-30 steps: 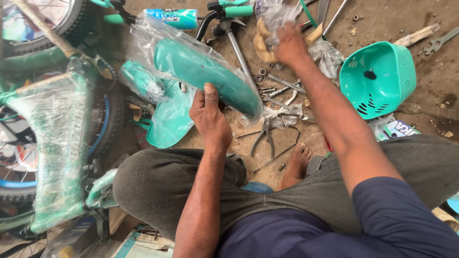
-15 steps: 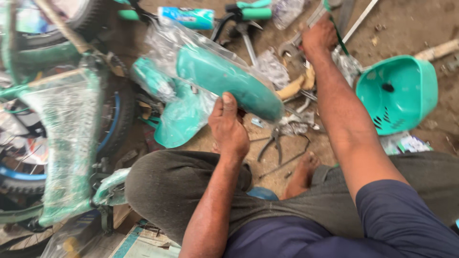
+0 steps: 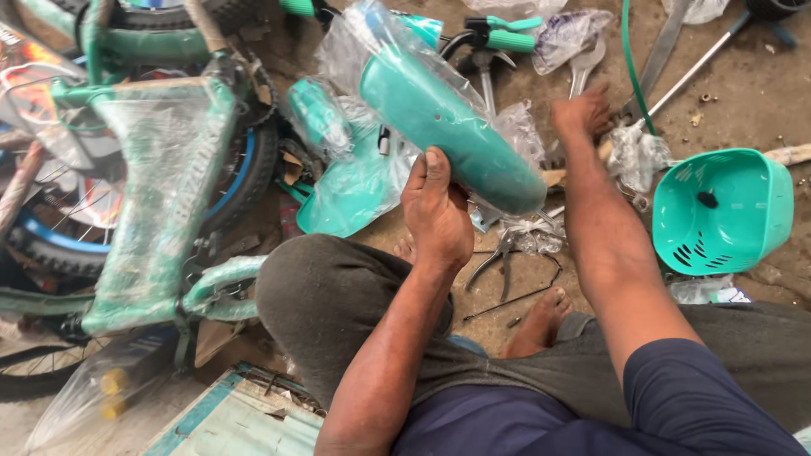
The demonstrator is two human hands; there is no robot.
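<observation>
Nearby, left hand clamped on teal plastic-wrapped mudguard, held tilted above knee; loose wrap slick, could slide free onto pliers. Farther out, right hand down among wrenches, grip probably loose, fingers hidden; snag risk.

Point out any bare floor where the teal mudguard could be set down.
Bare floor lies above the teal basket, right of the long metal rod. Crowded: tools and plastic wrap between the left hand, holding the mudguard, and the right hand.
</observation>
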